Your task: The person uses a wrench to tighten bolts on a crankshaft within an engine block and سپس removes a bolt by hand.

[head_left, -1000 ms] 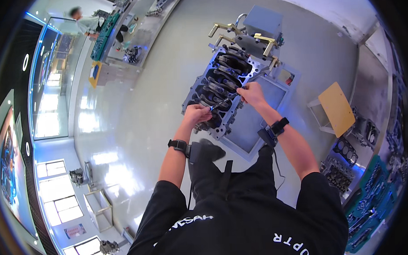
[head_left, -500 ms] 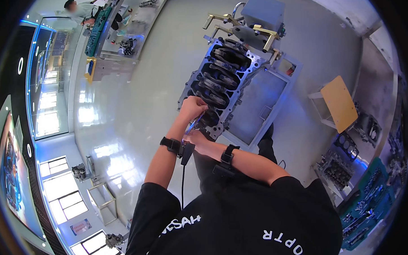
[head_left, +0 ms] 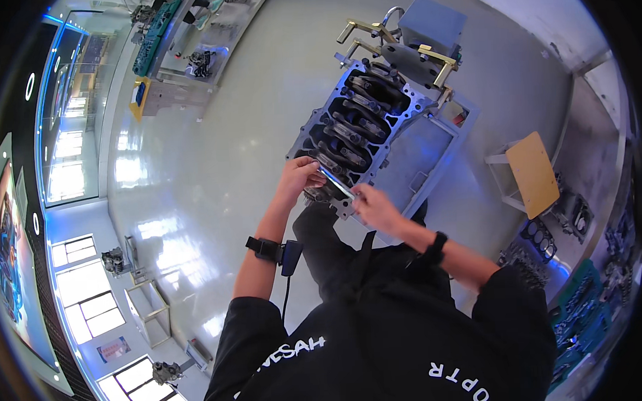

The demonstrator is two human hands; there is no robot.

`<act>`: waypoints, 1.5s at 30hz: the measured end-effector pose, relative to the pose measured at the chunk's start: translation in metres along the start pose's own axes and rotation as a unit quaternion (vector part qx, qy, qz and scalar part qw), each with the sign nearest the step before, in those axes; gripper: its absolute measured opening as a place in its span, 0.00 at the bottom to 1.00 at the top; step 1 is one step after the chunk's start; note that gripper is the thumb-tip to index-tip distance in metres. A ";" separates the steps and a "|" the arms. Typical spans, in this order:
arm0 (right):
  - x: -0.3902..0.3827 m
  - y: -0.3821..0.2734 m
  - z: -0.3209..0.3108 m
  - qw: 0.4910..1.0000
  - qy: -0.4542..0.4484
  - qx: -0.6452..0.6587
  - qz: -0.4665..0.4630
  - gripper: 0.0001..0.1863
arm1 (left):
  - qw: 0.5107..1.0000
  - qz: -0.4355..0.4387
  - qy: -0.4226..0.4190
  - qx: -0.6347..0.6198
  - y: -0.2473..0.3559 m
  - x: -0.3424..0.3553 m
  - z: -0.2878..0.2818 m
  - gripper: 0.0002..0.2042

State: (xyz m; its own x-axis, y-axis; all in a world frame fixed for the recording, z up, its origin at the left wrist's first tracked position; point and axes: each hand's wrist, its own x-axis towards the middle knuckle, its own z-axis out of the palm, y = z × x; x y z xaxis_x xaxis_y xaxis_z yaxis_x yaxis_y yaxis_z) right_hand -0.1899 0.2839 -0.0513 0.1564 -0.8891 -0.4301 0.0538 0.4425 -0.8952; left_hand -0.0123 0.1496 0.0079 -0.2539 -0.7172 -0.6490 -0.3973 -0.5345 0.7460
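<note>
An engine block [head_left: 378, 145] with an exposed crankshaft sits on a stand in the middle. My left hand [head_left: 300, 174] has its fingers closed on the upper-left end of a long silver tool [head_left: 334, 182], apparently a wrench, over the block's lower-left end. My right hand [head_left: 372, 207] grips the tool's lower-right end, just beside the block's near end. The tool's head is hidden among my left fingers and the dark parts.
The stand's grey box [head_left: 431, 23] and brass-coloured arms lie beyond the block, a metal tray [head_left: 427, 158] beside it. A yellow-topped stool [head_left: 532, 172] stands right, near shelves with engine parts and tool cases [head_left: 580, 319]. A workbench [head_left: 213, 56] is upper left.
My right hand swung from right of the block down leftward under my left hand, and has now moved back rightward with the tool, which slants the opposite way from half a second ago.
</note>
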 end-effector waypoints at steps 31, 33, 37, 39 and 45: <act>0.020 -0.006 0.030 0.960 -0.204 0.076 0.176 0.08 | 0.995 -0.076 0.013 0.067 -0.032 0.026 0.015 0.18; 0.027 -0.014 0.079 0.903 -0.159 0.316 0.245 0.07 | 0.987 -0.057 0.023 0.149 -0.024 0.027 0.019 0.17; 0.055 -0.018 0.122 0.889 -0.124 0.416 0.143 0.07 | 0.972 0.017 0.050 0.227 0.007 0.003 0.026 0.16; 0.048 -0.024 0.123 0.895 -0.130 0.417 0.089 0.07 | 0.980 0.020 0.047 0.195 0.006 -0.002 0.008 0.15; 0.020 -0.006 0.051 0.983 -0.131 0.112 0.069 0.11 | 0.999 0.003 0.045 0.001 -0.006 -0.007 -0.004 0.14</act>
State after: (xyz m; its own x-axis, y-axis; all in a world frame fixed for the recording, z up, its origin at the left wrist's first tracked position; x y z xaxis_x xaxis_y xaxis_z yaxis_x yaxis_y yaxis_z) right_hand -0.1370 0.2693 -0.0482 0.4239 -0.7718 -0.4739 0.2260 0.5968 -0.7699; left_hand -0.0049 0.1562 0.0084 -0.1769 -0.7576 -0.6282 -0.3979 -0.5288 0.7497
